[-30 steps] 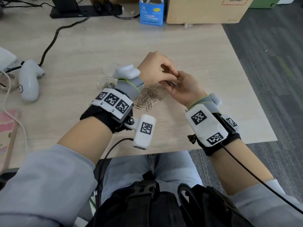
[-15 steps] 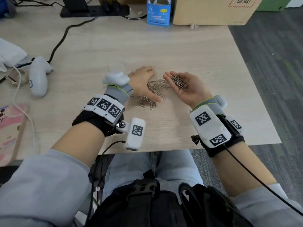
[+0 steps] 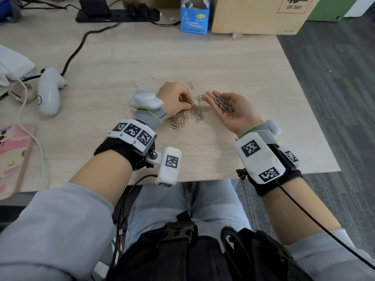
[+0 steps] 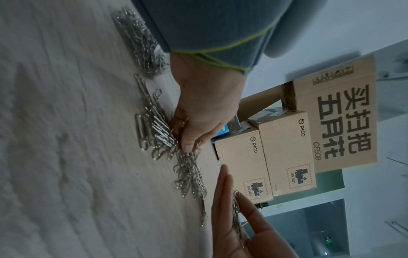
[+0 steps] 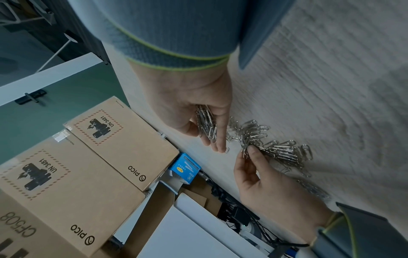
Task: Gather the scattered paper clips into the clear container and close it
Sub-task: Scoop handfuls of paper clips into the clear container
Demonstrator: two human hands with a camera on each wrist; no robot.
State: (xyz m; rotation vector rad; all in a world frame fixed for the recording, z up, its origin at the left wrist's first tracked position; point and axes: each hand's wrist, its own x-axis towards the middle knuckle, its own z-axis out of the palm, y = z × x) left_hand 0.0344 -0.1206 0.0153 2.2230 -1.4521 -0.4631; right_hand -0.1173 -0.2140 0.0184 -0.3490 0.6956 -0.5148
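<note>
A pile of silver paper clips [image 3: 182, 118] [image 4: 154, 125] [image 5: 276, 148] lies mid-table. My left hand [image 3: 189, 106] [image 4: 189, 144] [image 5: 249, 150] reaches into the pile and pinches a few clips between thumb and fingertips. My right hand [image 3: 219, 97] [image 5: 216, 144] lies palm up just right of the pile, fingers nearly straight, carrying a heap of clips [image 3: 223, 103] [image 5: 206, 122] in the palm. One stray clip [image 3: 191, 85] lies beyond the pile. A clear round container [image 3: 132, 98] sits left of my left hand, mostly hidden by the wrist camera. A second clear round piece [image 3: 146, 83] lies behind it.
A white controller [image 3: 49, 92] with its black cable lies at the left, and a pink phone case [image 3: 12, 157] at the near left. A blue box [image 3: 194, 19] and a cardboard box [image 3: 257, 15] stand at the back. The table's right edge [image 3: 304, 98] runs close to my right hand.
My left hand left the right palm, went down onto the pile, and now pinches clips there. The right hand has opened flat with its clips showing.
</note>
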